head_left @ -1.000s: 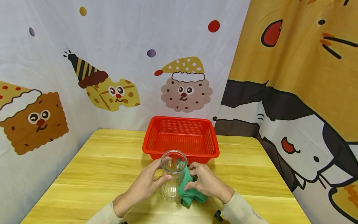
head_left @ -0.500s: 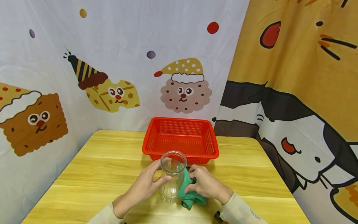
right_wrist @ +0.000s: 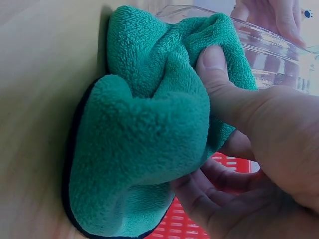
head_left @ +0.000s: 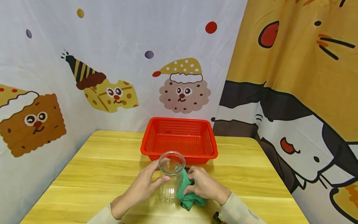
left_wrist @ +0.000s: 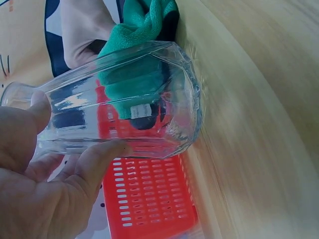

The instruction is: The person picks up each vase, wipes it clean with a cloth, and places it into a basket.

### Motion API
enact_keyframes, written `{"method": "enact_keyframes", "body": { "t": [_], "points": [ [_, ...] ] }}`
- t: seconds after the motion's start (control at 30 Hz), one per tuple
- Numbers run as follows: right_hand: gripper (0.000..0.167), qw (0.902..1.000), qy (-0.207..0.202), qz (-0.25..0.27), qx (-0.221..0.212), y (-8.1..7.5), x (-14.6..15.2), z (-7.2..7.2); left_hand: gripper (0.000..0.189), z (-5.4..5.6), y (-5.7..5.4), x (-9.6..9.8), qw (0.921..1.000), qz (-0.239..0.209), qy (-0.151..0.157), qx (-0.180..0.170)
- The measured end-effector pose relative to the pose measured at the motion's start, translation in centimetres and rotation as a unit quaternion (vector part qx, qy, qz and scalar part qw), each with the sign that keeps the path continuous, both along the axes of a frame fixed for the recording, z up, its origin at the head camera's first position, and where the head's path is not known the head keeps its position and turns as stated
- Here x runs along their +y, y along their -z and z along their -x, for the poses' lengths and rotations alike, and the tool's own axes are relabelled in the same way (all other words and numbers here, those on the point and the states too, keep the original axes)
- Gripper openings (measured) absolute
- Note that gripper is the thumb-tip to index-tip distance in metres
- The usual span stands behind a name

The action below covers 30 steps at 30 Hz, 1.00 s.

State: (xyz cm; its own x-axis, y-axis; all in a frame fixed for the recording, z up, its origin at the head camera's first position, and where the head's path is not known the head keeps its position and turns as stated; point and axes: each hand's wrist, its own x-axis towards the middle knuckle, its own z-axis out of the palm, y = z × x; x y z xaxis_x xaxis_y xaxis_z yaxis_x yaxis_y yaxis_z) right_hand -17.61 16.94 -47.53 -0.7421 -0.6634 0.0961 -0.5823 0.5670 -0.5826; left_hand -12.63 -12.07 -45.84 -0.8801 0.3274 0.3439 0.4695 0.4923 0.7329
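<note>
Fingers (left_wrist: pixel 99 157) clamped: left hand (head_left: pixel 143 185) round glass (head_left: pixel 169 186), right hand (head_left: pixel 205 185) on cloth (right_wrist: pixel 144 134); basket rim (head_left: pixel 193 155) near, tabletop (head_left: pixel 109 168) wide either side.

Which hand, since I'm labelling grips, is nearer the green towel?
Right. The right hand grips the green towel; the left hand holds the clear glass vase from the side opposite the towel.

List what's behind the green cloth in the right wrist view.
The glass, left hand and red basket show partly beyond the green cloth, which hides part of the glass and basket.
</note>
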Motion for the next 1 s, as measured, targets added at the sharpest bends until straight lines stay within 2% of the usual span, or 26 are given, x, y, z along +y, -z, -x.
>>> {"method": "enact_keyframes", "body": {
  "t": [0.17, 0.43, 0.6, 0.77, 1.0],
  "points": [
    [0.041, 1.0, -0.003, -0.007, 0.0, -0.1, -0.4, -0.3, 0.059, 0.0, -0.1, -0.2, 1.0, 0.002, -0.002, 0.0],
    [0.028, 0.9986, 0.003, -0.034, 0.041, -0.1, -0.7, -1.0, 0.059, 0.0, -0.2, -0.1, 1.0, 0.002, -0.003, 0.0],
    [0.028, 0.9964, 0.007, -0.049, 0.069, -0.1, -0.8, -1.4, 0.058, 0.0, -0.1, 0.0, 1.0, 0.005, -0.001, 0.002],
    [0.027, 0.9974, 0.017, -0.031, 0.064, 0.1, -0.8, -1.3, 0.058, 0.0, -0.1, 0.1, 1.0, 0.006, -0.006, 0.001],
    [0.039, 0.9992, 0.036, 0.018, 0.01, 0.6, -0.5, -1.0, 0.059, -0.2, -0.2, 0.1, 1.0, 0.009, -0.001, 0.003]
  ]
}}
